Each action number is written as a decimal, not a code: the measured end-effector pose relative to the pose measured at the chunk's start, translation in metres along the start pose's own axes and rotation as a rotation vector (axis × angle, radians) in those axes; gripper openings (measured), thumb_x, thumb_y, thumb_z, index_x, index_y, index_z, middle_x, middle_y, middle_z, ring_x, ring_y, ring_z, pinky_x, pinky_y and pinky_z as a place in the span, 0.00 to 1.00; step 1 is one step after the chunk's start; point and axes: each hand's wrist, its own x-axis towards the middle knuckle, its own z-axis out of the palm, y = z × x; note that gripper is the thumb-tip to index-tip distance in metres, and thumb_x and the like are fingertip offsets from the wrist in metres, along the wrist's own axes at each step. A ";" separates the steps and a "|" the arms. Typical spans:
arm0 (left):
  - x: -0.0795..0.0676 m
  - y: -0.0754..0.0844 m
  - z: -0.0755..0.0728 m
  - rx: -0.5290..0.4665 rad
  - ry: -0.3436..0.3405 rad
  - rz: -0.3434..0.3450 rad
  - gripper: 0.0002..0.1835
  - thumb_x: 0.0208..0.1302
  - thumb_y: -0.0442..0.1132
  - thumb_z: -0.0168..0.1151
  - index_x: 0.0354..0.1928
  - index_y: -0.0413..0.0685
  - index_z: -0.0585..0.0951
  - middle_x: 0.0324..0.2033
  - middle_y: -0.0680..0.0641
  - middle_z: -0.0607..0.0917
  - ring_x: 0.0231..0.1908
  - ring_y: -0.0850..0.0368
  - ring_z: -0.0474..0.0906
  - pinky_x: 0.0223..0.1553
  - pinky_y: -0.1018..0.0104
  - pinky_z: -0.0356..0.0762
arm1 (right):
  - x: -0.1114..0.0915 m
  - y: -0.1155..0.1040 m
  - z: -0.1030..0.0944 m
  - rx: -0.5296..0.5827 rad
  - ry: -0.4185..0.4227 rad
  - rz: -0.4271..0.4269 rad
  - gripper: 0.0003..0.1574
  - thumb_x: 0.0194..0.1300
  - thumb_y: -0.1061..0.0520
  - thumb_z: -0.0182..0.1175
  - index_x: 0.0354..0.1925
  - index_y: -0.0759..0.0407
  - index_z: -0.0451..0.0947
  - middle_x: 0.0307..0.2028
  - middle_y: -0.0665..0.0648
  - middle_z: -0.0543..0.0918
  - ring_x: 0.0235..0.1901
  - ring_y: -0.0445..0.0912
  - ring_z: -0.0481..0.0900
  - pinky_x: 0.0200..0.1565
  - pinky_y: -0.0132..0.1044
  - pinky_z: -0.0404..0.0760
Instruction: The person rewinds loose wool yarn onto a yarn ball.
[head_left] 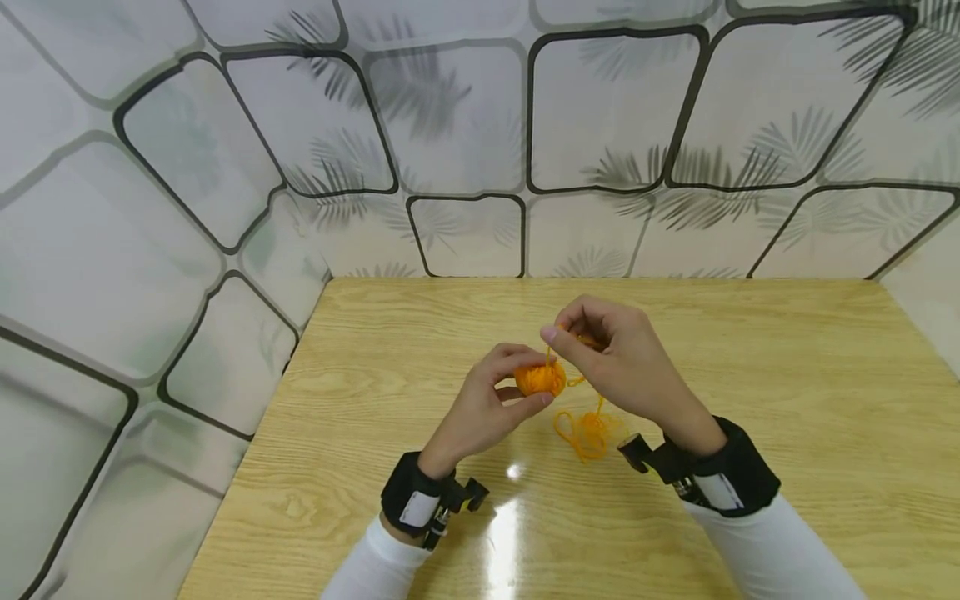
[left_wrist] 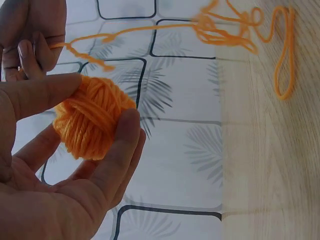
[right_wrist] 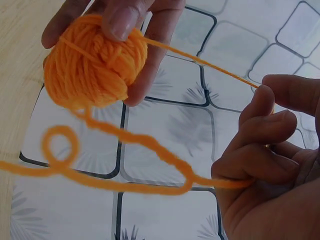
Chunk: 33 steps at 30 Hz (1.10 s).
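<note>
An orange ball of yarn point(head_left: 540, 379) is held between the thumb and fingers of my left hand point(head_left: 491, 400), above the table. To its right, my right hand point(head_left: 618, 358) pinches a strand of yarn point(right_wrist: 202, 61) between thumb and forefinger; the strand runs taut to the ball in the right wrist view. More yarn passes through the curled lower fingers of that hand. From there a loose length with a small loop point(right_wrist: 60, 147) trails away. Below the right hand lies a tangled heap of orange yarn point(head_left: 592, 433) on the table.
The wooden table point(head_left: 360, 500) reaches back to a wall covering point(head_left: 465, 117) with dark outlines and leaf prints. Black wrist straps point(head_left: 738, 471) with small camera mounts sit on both wrists. A bright light reflection shows on the table's front part.
</note>
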 end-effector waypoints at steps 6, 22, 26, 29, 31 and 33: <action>-0.004 0.002 0.000 0.020 -0.047 0.019 0.22 0.65 0.29 0.69 0.61 0.42 0.80 0.59 0.43 0.75 0.54 0.49 0.77 0.51 0.63 0.84 | 0.009 0.000 -0.003 0.023 0.032 -0.019 0.07 0.73 0.58 0.63 0.36 0.59 0.80 0.23 0.56 0.74 0.16 0.46 0.64 0.18 0.34 0.64; -0.014 0.017 0.002 -0.125 -0.152 0.122 0.27 0.57 0.22 0.72 0.59 0.38 0.76 0.56 0.41 0.79 0.54 0.53 0.78 0.54 0.55 0.83 | 0.031 0.021 -0.004 0.076 0.116 -0.079 0.06 0.71 0.62 0.64 0.36 0.64 0.83 0.27 0.60 0.81 0.19 0.45 0.69 0.21 0.32 0.69; -0.015 0.020 0.002 -0.191 -0.123 0.181 0.30 0.53 0.18 0.72 0.59 0.35 0.75 0.56 0.38 0.77 0.54 0.50 0.79 0.54 0.52 0.83 | 0.033 0.035 0.001 0.101 0.103 -0.071 0.05 0.71 0.62 0.64 0.37 0.64 0.83 0.26 0.60 0.81 0.19 0.45 0.68 0.22 0.31 0.68; -0.015 0.022 0.001 -0.244 -0.103 0.226 0.32 0.53 0.16 0.70 0.61 0.31 0.71 0.56 0.33 0.75 0.55 0.48 0.79 0.55 0.51 0.82 | 0.031 0.044 0.007 0.110 0.074 -0.065 0.05 0.71 0.62 0.64 0.37 0.63 0.83 0.27 0.58 0.80 0.20 0.45 0.68 0.23 0.31 0.68; -0.015 0.023 -0.001 -0.290 -0.082 0.258 0.34 0.55 0.16 0.69 0.64 0.29 0.68 0.57 0.28 0.72 0.56 0.49 0.79 0.54 0.52 0.82 | 0.029 0.049 0.012 0.131 0.049 -0.067 0.05 0.71 0.62 0.64 0.37 0.63 0.84 0.28 0.59 0.81 0.20 0.44 0.68 0.24 0.31 0.70; -0.015 0.024 -0.003 -0.342 -0.054 0.286 0.36 0.58 0.19 0.69 0.67 0.26 0.64 0.57 0.25 0.69 0.56 0.50 0.78 0.54 0.54 0.82 | 0.027 0.054 0.017 0.154 0.022 -0.073 0.04 0.71 0.64 0.64 0.37 0.63 0.84 0.29 0.58 0.82 0.21 0.44 0.70 0.24 0.30 0.71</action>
